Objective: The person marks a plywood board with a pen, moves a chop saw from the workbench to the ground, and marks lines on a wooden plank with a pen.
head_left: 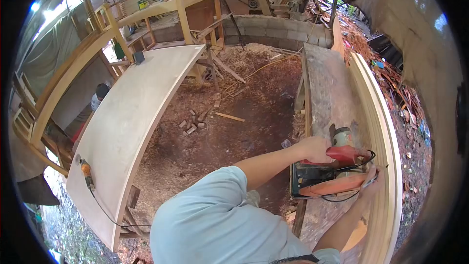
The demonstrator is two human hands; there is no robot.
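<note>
My left hand is closed on the red grip of a corded power tool on the right-hand bench. The tool has a grey motor housing, a black base and an orange lower body, and its kind is not clear. At the orange end, my right hand is bent around a small pale part, which I cannot make out. That hand lies against long, light wooden boards stacked along the bench's outer side. A black cord loops between my hands.
A large pale panel on the left holds an orange angle grinder. Wooden frames stand behind it, where another person is partly visible. Wood offcuts and shavings cover the floor. The worn bench runs away from me.
</note>
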